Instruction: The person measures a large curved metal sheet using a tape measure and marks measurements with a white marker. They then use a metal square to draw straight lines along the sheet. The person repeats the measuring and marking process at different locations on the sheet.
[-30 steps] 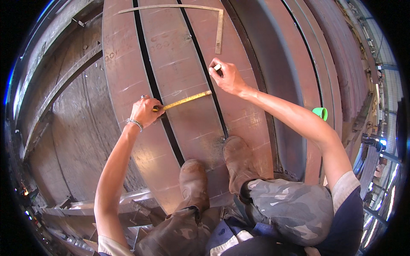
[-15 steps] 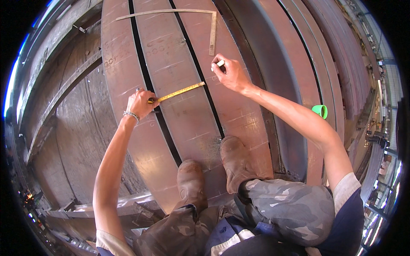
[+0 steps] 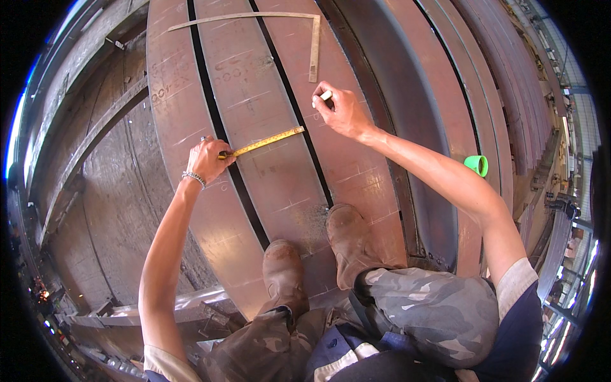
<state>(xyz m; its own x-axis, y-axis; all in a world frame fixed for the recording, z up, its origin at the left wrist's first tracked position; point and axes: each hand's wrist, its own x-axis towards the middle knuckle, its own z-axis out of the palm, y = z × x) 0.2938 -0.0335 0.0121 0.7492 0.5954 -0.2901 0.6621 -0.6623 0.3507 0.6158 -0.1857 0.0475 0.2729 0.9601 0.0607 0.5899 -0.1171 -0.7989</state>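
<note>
My left hand (image 3: 209, 159) is closed around a tape measure, over the gap between the left and middle steel plates. The yellow blade of the tape measure (image 3: 267, 141) stretches to the right across the middle steel plate (image 3: 251, 105), its tip at the gap on the far side. Above the right-hand steel plate (image 3: 363, 181) hovers my right hand (image 3: 344, 111), pinching a short pale stick of chalk (image 3: 326, 95). Beyond it a metal carpenter's square (image 3: 315, 51) lies flat across the plates. Faint pale lines mark the plates.
My boots (image 3: 284, 270) stand on the plates close to me. A bright green cup-shaped piece (image 3: 476, 165) sits on the brown steel at the right, beside my forearm. Steel beams (image 3: 95, 156) frame a lower surface at the left. More long steel sections (image 3: 503, 83) lie to the right.
The tape's tip has dropped slightly toward me, and the left hand has shifted a little with it. The right hand keeps its pinch on the chalk, nearly still.
</note>
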